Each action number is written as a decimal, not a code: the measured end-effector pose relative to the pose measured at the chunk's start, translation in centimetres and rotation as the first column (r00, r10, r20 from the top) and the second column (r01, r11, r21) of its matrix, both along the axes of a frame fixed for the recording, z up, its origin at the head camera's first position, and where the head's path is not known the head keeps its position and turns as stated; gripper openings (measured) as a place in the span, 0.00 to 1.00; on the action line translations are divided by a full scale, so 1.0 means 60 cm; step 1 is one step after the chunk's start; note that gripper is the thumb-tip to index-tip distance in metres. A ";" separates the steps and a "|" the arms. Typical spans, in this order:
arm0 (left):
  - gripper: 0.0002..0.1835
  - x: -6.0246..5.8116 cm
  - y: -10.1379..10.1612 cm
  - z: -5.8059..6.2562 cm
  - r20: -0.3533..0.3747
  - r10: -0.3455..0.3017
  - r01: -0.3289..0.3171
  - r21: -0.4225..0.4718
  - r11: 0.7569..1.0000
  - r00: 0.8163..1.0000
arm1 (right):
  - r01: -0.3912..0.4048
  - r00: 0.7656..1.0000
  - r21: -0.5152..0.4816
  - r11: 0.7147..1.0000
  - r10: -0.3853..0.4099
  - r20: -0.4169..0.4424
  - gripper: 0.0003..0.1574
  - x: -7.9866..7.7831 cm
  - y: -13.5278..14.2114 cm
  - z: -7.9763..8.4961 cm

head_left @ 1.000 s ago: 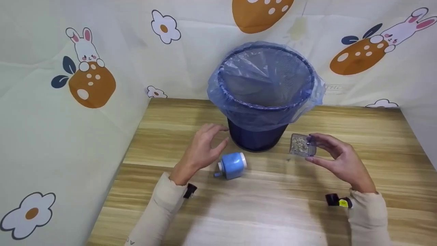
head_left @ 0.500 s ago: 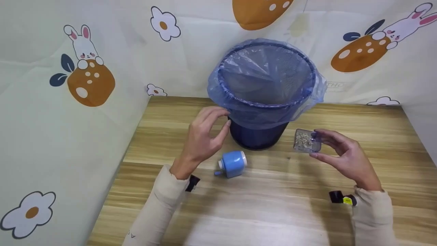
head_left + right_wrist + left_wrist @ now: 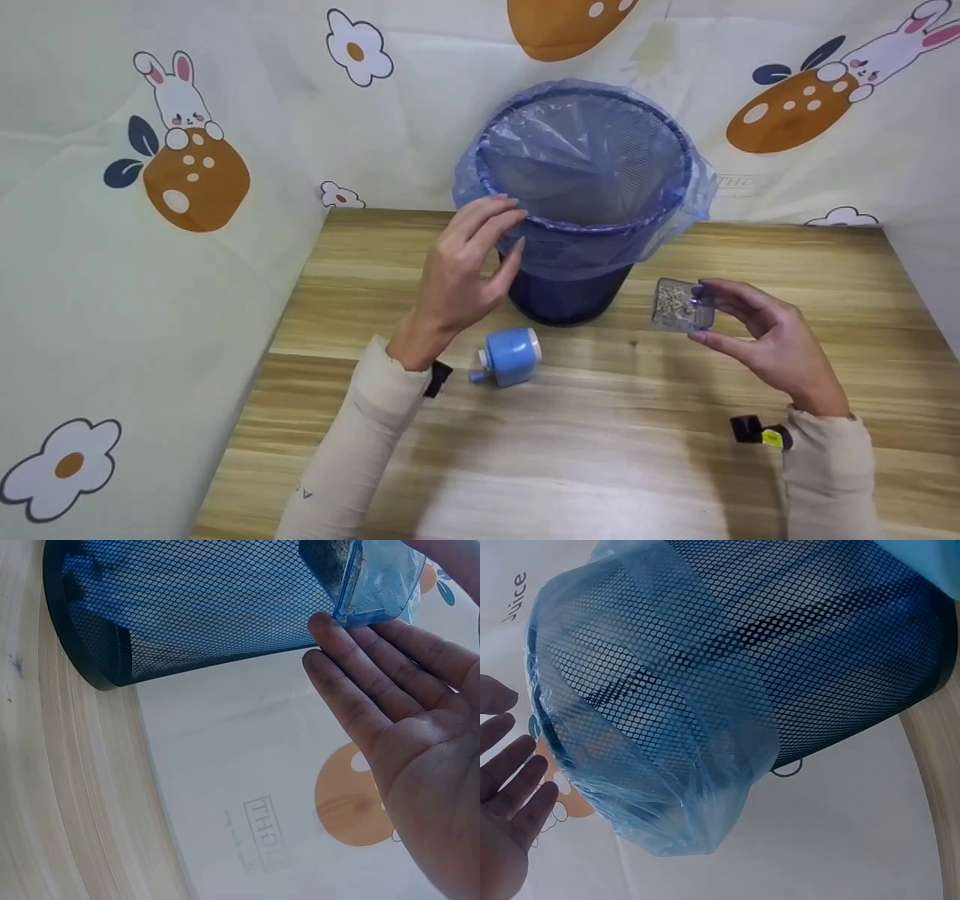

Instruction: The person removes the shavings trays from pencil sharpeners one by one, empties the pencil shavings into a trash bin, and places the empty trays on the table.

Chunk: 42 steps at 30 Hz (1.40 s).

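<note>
My right hand [image 3: 772, 337] pinches a clear plastic pencil sharpener drawer [image 3: 675, 305] between thumb and fingers, above the table to the right of the bin. Greyish pencil shavings fill much of it; the right wrist view shows its see-through wall [image 3: 386, 585] at the fingertips. With fingers loosely bent and nothing in them, my left hand [image 3: 465, 270] is at the left front rim of the mesh wastebasket [image 3: 566, 296]. A thin blue bag [image 3: 705, 780] lines the basket and folds over its rim. On the table lies the blue crank pencil sharpener [image 3: 511, 358], below my left hand.
The wood-grain table [image 3: 585, 450] ends at hanging cloth walls [image 3: 420, 127] printed with rabbits and flowers. The wastebasket stands near the back wall. A small dark speck [image 3: 634, 343] lies on the table below the drawer.
My left hand has risen from near the sharpener to the rim of the wastebasket. My right hand has moved slightly right and up with the drawer. The sharpener stays in place.
</note>
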<state>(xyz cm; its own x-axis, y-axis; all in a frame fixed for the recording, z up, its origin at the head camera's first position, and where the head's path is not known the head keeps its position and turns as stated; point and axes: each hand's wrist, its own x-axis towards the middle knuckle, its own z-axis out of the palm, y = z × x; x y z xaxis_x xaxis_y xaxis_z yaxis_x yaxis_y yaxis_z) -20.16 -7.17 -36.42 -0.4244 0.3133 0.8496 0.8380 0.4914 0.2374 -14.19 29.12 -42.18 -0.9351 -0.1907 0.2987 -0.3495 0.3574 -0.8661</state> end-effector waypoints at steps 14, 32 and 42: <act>0.18 -0.016 0.002 -0.016 0.033 -0.003 0.004 -0.050 0.999 0.999 | -0.036 0.999 0.017 0.999 0.037 -0.027 0.39 -0.005 0.004 0.013; 0.17 -0.014 0.008 -0.024 0.056 0.006 -0.004 -0.041 0.999 0.998 | -0.087 0.986 -0.014 0.996 0.084 -0.147 0.42 -0.012 0.003 0.054; 0.17 -0.016 0.012 -0.022 0.045 -0.003 0.005 -0.034 0.999 0.999 | -0.112 0.969 -0.057 0.992 0.096 -0.228 0.44 -0.022 -0.012 0.111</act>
<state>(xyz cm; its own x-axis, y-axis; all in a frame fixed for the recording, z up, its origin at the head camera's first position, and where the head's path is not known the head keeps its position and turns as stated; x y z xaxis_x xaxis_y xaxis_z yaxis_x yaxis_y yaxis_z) -21.13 -6.44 -37.72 -0.4604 0.3432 0.8187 0.8289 0.4964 0.2580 -15.54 28.41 -35.55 -0.8190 -0.2550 0.5141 -0.5695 0.2515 -0.7826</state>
